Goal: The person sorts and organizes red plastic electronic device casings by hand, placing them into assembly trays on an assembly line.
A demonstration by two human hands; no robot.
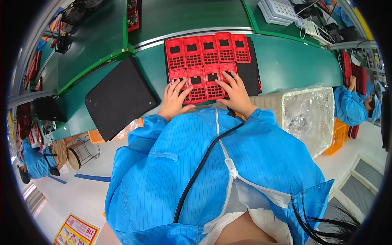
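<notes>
Two rows of red plastic housings, each with a display window and a grid of keypad holes, lie on a black mat at the bench's near edge. My left hand rests over the left end of the near row, fingers stretched out on a red housing there. At the right end of that row, my right hand lies with fingers spread, its fingertips touching another housing. Both hands partly cover the end pieces. Between them, the middle housings of the near row show fully.
Left of the housings, a black sheet overhangs the green bench. A plastic-lined white crate stands at right. Farther back are a green-edged shelf and white trays. Co-workers in blue sit at far right and far left.
</notes>
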